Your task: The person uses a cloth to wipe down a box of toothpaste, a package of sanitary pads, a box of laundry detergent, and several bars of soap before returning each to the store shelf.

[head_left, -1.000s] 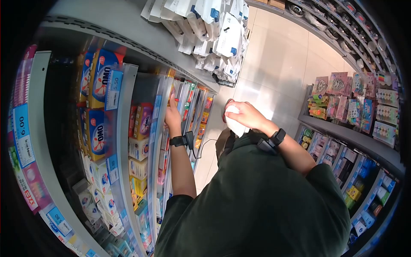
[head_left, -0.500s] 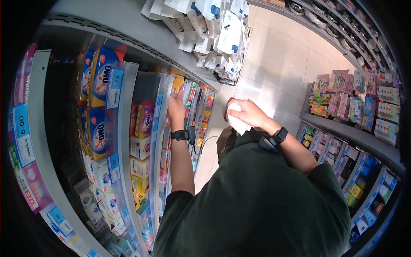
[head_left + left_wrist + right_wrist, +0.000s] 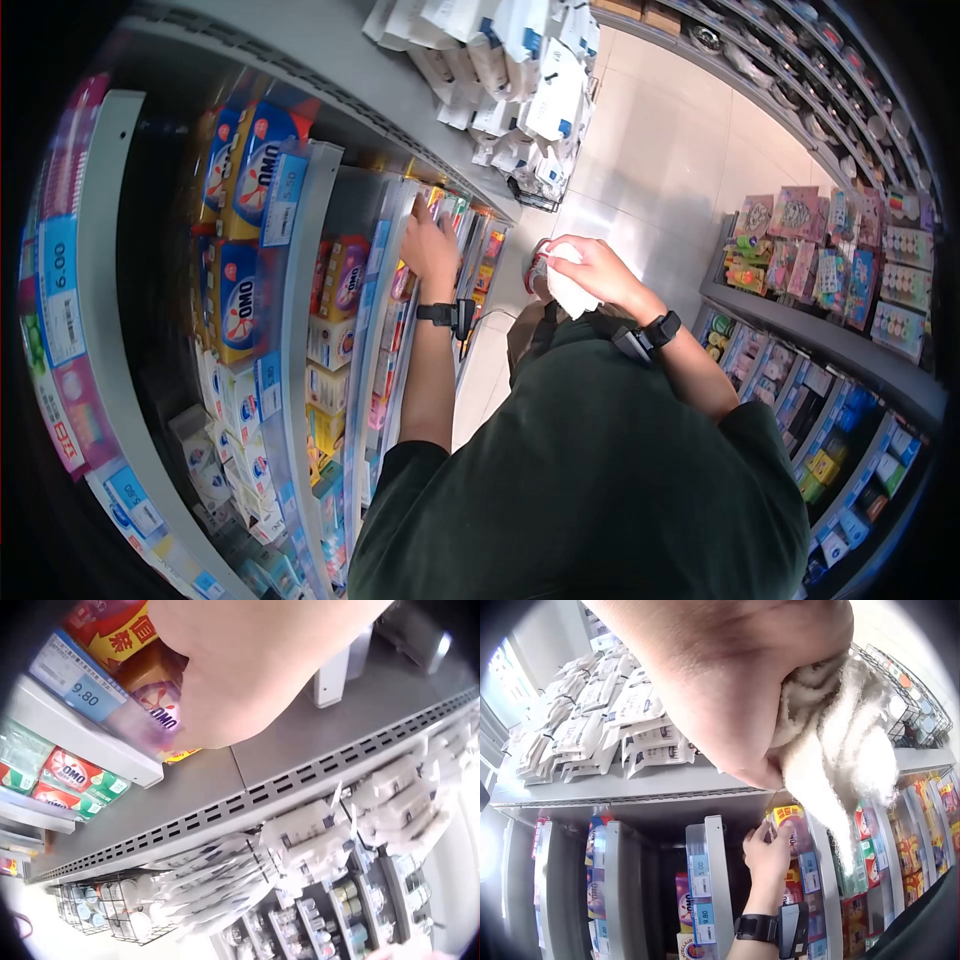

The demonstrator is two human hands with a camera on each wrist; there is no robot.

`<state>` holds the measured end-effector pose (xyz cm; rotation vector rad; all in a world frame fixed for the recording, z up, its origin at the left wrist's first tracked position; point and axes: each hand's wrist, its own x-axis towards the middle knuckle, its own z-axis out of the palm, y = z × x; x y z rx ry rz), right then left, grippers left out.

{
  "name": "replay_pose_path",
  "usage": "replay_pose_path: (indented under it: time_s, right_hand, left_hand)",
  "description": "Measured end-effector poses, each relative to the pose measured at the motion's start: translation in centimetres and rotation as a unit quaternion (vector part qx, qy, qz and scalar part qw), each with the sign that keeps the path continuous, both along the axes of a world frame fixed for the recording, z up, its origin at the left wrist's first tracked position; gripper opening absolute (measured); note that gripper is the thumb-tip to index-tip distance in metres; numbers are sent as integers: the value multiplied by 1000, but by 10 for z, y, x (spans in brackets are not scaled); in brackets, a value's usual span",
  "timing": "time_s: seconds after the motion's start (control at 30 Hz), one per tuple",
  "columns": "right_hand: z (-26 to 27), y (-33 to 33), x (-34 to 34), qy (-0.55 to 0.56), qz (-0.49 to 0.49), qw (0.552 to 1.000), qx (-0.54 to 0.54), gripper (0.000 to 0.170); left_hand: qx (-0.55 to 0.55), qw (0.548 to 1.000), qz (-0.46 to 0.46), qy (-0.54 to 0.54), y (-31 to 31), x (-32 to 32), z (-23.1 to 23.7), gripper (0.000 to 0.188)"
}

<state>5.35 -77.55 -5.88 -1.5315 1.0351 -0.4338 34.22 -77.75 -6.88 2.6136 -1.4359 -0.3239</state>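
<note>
In the head view my left hand (image 3: 430, 250) reaches into the shelf at a boxed OMO pack. The right wrist view shows this yellow-topped OMO pack (image 3: 790, 819) between the thumb and fingers, which are bent around its near side. The left wrist view has the hand (image 3: 255, 667) large in front of the shelf, its fingertips hidden, beside a purple and orange OMO pack (image 3: 159, 701). In front of my body, my right hand (image 3: 592, 272) grips a white cloth (image 3: 572, 292). The cloth's fluffy folds hang below the fingers in the right wrist view.
Upright shelf dividers (image 3: 325, 200) with price tags stand between rows of boxed goods. Blue OMO boxes (image 3: 255, 170) are stacked at left. White hanging packets (image 3: 550, 95) and a wire basket lie ahead; a second shelf (image 3: 800, 290) lines the right side.
My left hand first reached to the pack, then drew it slightly out; now hand and pack are back among the dividers. The right hand keeps the cloth. The view has shifted a little.
</note>
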Motion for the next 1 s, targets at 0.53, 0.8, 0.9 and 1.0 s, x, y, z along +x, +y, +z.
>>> replay_pose_path:
  time_s: [0.53,0.8,0.9,1.0]
  right_hand:
    - [40,-10,60,-17,152,988,35,35]
    - [58,-1,86,-25,286,949,-130,39]
    - [64,-4,72,6,276,956,-96,41]
    - [56,-5,54,-18,218,973,-68,43]
  left_hand:
    - [-445,893,-56,-50,124,-3,107,21]
    - [-251,947,70,-185,140,54,121,40]
    - [-181,973,74,-119,132,59,132,43]
    - [-156,981,71,-97,128,57,134,41]
